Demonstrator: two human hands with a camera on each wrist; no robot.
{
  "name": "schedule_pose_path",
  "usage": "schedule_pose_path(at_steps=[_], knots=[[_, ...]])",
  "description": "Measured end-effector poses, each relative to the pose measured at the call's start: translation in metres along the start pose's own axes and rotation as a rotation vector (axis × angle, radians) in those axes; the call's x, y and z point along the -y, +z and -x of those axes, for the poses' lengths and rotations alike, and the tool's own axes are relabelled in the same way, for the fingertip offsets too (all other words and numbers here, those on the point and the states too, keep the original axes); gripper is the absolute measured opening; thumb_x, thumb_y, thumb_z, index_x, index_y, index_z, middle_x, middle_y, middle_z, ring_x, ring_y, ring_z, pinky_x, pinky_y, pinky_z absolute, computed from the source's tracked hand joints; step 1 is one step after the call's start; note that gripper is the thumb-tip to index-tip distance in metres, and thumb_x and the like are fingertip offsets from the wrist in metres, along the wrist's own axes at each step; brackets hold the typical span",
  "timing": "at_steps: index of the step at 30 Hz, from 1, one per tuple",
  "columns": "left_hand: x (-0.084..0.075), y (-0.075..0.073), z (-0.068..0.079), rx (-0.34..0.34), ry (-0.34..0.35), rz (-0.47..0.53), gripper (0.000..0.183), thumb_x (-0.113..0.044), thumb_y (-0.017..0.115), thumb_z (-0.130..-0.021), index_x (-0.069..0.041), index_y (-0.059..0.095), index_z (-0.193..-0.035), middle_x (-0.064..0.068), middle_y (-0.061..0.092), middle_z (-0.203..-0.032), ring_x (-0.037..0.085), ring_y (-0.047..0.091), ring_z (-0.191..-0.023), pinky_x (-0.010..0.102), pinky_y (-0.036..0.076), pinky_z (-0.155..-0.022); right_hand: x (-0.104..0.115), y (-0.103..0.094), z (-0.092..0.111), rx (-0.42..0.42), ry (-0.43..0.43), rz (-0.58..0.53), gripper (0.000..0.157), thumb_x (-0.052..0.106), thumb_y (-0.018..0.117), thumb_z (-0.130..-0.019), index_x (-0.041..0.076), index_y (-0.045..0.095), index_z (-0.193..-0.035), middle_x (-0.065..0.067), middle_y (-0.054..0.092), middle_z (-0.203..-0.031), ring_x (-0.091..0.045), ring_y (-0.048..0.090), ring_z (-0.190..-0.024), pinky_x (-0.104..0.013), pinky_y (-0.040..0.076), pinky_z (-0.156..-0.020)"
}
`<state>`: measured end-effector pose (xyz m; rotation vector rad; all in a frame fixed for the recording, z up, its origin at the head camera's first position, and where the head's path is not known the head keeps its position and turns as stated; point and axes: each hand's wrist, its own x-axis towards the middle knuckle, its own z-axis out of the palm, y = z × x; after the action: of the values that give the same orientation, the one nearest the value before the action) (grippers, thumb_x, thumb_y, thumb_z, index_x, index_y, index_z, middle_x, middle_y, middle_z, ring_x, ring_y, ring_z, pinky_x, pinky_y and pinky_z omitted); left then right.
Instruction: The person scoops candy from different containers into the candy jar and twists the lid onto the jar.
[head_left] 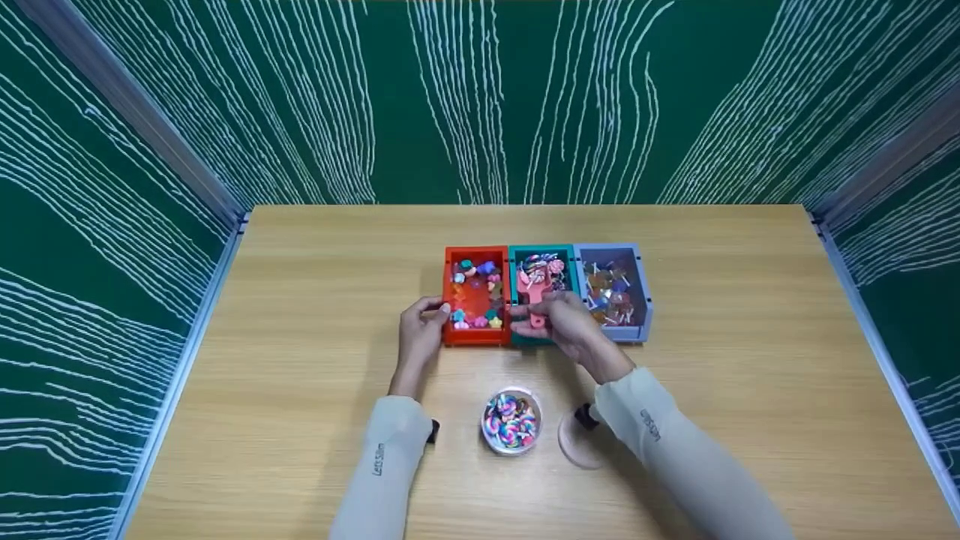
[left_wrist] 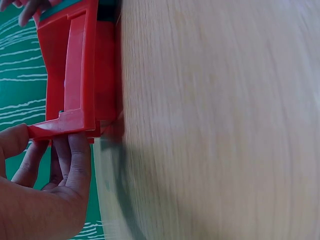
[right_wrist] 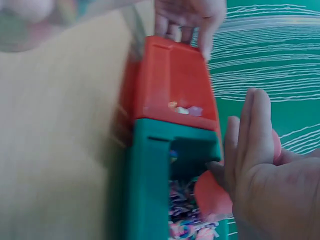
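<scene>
Long sleeves both arms, pale grey-green to off-white: left sleeve [head_left: 375,495], right sleeve [head_left: 697,457]. Smooth fabric, looks thin and close-fitting, plain straight cuffs ending around the wrists. Dark small lettering along each forearm, left print [head_left: 379,459] and right print [head_left: 650,425], seems to read "Let's Slim". Small black blocky piece at each wrist area: left black piece [head_left: 433,431], right black piece [head_left: 587,416]; detail too small to tell. Left hand [head_left: 421,330] and right hand [head_left: 570,326] bare, fingers [left_wrist: 77,162] uncovered.
</scene>
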<state>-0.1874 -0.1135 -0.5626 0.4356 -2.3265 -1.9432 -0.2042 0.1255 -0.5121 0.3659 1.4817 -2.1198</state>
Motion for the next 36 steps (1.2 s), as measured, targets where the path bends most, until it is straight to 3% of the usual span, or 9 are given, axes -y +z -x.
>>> schedule_pose_path(at_steps=[2,4,9,18,24,33,36], knots=[[0.001,-0.001,0.000,-0.005,0.012,0.005,0.021,-0.002,0.067,-0.099,0.008,0.074,-0.116,0.022,0.073,-0.114,0.031,0.066,-0.104,0.034,0.051,-0.089,-0.008,-0.002,-0.001,0.022,-0.032,-0.012,0.020,-0.010,0.038,-0.105,-0.007,0.035,-0.125,-0.022,0.075,-0.104,-0.025,0.077,-0.075,-0.033,0.064,-0.078],[0.002,-0.001,0.000,-0.009,0.016,0.010,0.020,-0.002,0.068,-0.098,0.009,0.074,-0.115,0.022,0.074,-0.113,0.031,0.066,-0.103,0.034,0.051,-0.088,-0.014,-0.005,-0.002,0.038,-0.045,-0.009,0.016,-0.010,0.038,-0.105,-0.007,0.038,-0.122,-0.021,0.076,-0.103,-0.024,0.077,-0.074,-0.033,0.064,-0.076],[0.002,-0.001,0.001,-0.011,0.020,0.008,0.021,-0.002,0.067,-0.098,0.009,0.074,-0.114,0.022,0.074,-0.111,0.031,0.066,-0.103,0.035,0.050,-0.090,-0.024,-0.011,-0.003,0.044,-0.026,0.054,0.033,-0.007,0.037,-0.107,-0.014,0.041,-0.139,-0.018,0.075,-0.107,-0.023,0.077,-0.077,-0.032,0.064,-0.077],[0.001,0.000,0.001,0.004,0.004,-0.004,0.022,-0.004,0.066,-0.100,0.007,0.074,-0.117,0.021,0.073,-0.115,0.034,0.065,-0.111,0.046,0.049,-0.101,-0.024,-0.022,0.000,-0.023,0.039,0.079,0.047,-0.002,0.038,-0.110,-0.003,0.038,-0.157,-0.016,0.074,-0.116,-0.022,0.077,-0.083,-0.031,0.063,-0.082],[0.001,-0.001,0.000,0.008,0.005,-0.001,0.022,-0.004,0.066,-0.100,0.007,0.074,-0.117,0.022,0.073,-0.117,0.036,0.064,-0.114,0.049,0.048,-0.104,-0.023,-0.028,0.002,-0.019,0.034,0.116,0.048,-0.001,0.037,-0.111,-0.002,0.037,-0.159,-0.015,0.074,-0.121,-0.023,0.077,-0.089,-0.033,0.062,-0.086],[0.000,0.001,0.001,-0.007,0.021,0.032,0.021,-0.001,0.067,-0.098,0.010,0.074,-0.115,0.023,0.073,-0.112,0.033,0.066,-0.105,0.037,0.050,-0.094,-0.025,-0.040,0.009,0.084,-0.038,0.175,0.043,-0.004,0.037,-0.110,-0.011,0.039,-0.152,-0.012,0.076,-0.117,-0.020,0.077,-0.091,-0.036,0.061,-0.092],[0.001,0.001,0.001,-0.010,0.020,0.025,0.021,-0.002,0.067,-0.098,0.009,0.074,-0.114,0.022,0.073,-0.113,0.032,0.066,-0.106,0.038,0.050,-0.094,-0.026,-0.045,0.011,0.093,-0.029,0.197,0.044,-0.002,0.039,-0.110,-0.009,0.040,-0.154,-0.010,0.076,-0.119,-0.020,0.078,-0.096,-0.036,0.060,-0.095]])
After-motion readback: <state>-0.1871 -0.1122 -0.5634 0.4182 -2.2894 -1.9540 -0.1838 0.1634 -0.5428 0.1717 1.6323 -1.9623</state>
